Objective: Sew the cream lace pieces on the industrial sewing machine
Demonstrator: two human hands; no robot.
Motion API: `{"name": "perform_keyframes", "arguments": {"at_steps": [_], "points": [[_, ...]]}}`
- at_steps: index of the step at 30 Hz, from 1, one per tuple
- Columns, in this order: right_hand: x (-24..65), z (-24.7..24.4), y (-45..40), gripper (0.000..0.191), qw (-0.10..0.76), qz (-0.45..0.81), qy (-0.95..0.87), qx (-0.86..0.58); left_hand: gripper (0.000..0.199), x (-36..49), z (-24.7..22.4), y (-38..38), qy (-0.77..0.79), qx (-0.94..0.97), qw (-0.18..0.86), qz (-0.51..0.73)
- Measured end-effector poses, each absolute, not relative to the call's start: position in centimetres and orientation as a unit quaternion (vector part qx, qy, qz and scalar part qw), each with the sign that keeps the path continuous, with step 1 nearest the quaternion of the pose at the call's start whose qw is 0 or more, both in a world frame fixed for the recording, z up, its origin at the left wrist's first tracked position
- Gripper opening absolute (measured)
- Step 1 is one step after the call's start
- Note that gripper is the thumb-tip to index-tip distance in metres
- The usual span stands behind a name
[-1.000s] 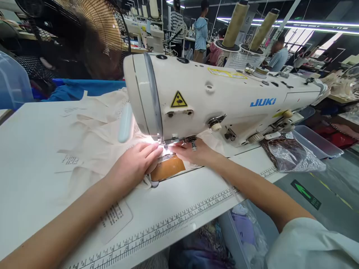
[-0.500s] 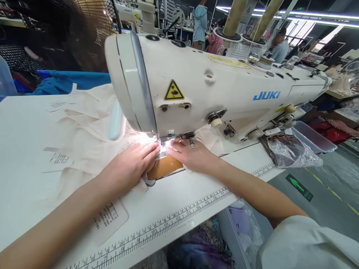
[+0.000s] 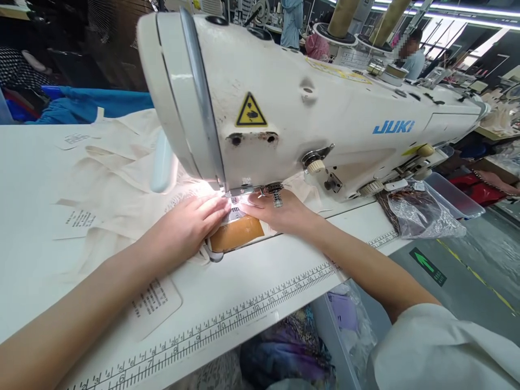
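Under the sewing machine [image 3: 300, 103], across the counter [image 3: 28, 179] | cream fabric [image 3: 117, 179] is spread | left hand [image 3: 193, 219] laid flat on it, fingers extended, seemingly to keep it flat | right hand [image 3: 286, 211] part-hidden, opening and hold cannot be told

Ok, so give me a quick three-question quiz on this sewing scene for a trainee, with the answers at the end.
1. True or false: the left hand and the right hand are both beside the orange panel.
2. What colour are the brand letters on the sewing machine? a) red b) blue c) green
3. Fill the gap: the yellow warning sign on the machine has the shape of a ____.

Key: 1. true; 2. b; 3. triangle
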State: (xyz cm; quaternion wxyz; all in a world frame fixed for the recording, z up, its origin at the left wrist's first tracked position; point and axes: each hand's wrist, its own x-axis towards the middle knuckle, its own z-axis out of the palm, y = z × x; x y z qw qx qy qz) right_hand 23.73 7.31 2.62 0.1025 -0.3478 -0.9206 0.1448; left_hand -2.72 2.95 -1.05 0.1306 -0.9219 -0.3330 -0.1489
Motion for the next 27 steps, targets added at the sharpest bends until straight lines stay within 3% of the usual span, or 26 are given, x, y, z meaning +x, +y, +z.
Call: {"name": "perform_keyframes", "arguments": {"at_steps": [3, 8, 27], "points": [[23.8, 2.6, 7.4, 0.043, 0.038, 0.004, -0.962, -0.271, 0.054, -2.8, -1.0, 2.8, -0.327, -0.927, 0.118, -0.141], [23.9, 2.4, 6.8, 0.051, 0.030, -0.162, -0.954, -0.248, 0.058, -2.8, -0.8, 2.2, -0.339, -0.928, 0.102, -0.116], [23.9, 2.7, 5.8, 0.046, 0.041, -0.219, -0.946, -0.235, 0.055, -1.9, -0.3, 1.1, -0.346, -0.914, 0.192, -0.092]]}}
